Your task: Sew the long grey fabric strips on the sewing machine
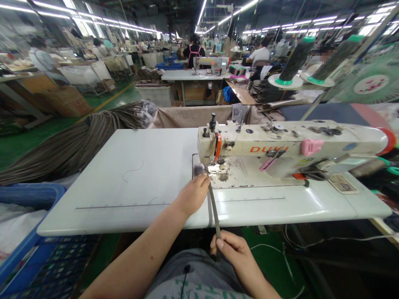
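Left hand (193,193) grip, right hand (232,249) grip: strap (214,209); white table (137,174), factory hall.

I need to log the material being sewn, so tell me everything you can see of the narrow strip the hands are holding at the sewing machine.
The strip is a thin, flat, dark grey-brown band, maybe leather or webbing. It runs straight from under the sewing machine needle area, over the white table edge, toward the person's lap. The left hand presses its far end; the right hand pinches its near end.
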{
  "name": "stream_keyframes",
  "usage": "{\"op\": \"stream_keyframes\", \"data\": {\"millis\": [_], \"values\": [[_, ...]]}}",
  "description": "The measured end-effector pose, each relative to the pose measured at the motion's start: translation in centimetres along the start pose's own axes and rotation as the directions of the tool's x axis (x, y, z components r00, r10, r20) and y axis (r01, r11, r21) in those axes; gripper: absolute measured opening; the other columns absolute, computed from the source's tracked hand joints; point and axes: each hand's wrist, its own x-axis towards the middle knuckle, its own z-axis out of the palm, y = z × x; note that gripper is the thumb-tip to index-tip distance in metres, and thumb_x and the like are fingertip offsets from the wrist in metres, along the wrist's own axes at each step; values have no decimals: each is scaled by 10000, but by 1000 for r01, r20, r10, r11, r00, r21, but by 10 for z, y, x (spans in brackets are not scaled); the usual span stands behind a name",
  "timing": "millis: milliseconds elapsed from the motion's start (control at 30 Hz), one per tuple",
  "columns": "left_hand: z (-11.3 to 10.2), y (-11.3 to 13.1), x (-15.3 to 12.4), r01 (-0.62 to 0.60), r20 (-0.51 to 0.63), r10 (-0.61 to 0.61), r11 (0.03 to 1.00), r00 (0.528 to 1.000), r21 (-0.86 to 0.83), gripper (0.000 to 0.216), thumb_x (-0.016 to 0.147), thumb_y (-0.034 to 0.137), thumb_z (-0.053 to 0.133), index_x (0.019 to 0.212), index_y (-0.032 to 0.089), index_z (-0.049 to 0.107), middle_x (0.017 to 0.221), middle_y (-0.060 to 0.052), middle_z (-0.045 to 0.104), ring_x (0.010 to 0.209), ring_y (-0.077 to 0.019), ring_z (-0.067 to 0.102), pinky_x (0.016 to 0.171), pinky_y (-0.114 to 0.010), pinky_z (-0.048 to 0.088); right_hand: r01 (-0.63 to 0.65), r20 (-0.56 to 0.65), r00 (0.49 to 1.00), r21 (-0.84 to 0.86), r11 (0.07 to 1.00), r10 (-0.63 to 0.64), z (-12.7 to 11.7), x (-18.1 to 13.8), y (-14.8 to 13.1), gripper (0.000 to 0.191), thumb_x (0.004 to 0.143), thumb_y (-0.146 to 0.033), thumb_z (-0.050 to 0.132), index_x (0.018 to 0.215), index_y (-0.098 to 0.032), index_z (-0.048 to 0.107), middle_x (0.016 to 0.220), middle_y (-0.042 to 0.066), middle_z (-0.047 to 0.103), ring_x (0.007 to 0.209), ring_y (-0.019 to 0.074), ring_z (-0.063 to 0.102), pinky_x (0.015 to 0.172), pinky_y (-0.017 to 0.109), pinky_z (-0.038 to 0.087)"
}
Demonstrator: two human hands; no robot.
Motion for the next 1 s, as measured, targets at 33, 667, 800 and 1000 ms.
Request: {"op": "stream_keyframes", "data": {"millis": [33, 667, 800, 1000], "values": [[0, 0, 0, -1, -3, 1, 1000, 1000, 6, 285, 1004, 121, 477, 1279, 158, 540, 1298, -144, 629, 1267, -259, 631, 1131, -434, 528, 4, 11, 1000, 4, 1000, -4, 0, 0, 0, 376, 940, -511, 699, 751, -191, 756, 732, 37, 688, 727, 200, 615, 729, 311, 475], [-2, 1, -1, -10, 1, 10, 1000, 1000, -2, 217, 1007, 128, 473, 1194, 167, 577, 1271, -137, 636, 1226, -246, 641, 1117, -423, 529, 33, -53, 998, -10, 999, -34, 2, 6, 9, 316, 928, -516, 717, 941, -209, 790, 803, 38, 733, 765, 200, 637, 745, 303, 485], [0, -1, -2, -16, 37, 15, 1000, 999, 13, 211, 1010, 137, 476, 1188, 163, 587, 1270, -137, 641, 1258, -253, 620, 1132, -433, 517, 4, -59, 998, 4, 1000, -4, 4, 3, 6, 330, 912, -525, 734, 907, -202, 798, 777, 38, 735, 750, 200, 639, 730, 299, 489], [0, 0, 0, -16, 75, 11, 998, 997, 64, 180, 1011, 148, 487, 1146, 159, 605, 1273, -139, 640, 1257, -249, 619, 1141, -424, 501, -17, -60, 998, -11, 1000, 16, 3, 1, 3, 340, 911, -527, 729, 864, -197, 795, 749, 44, 717, 746, 218, 640, 748, 325, 500]]}}
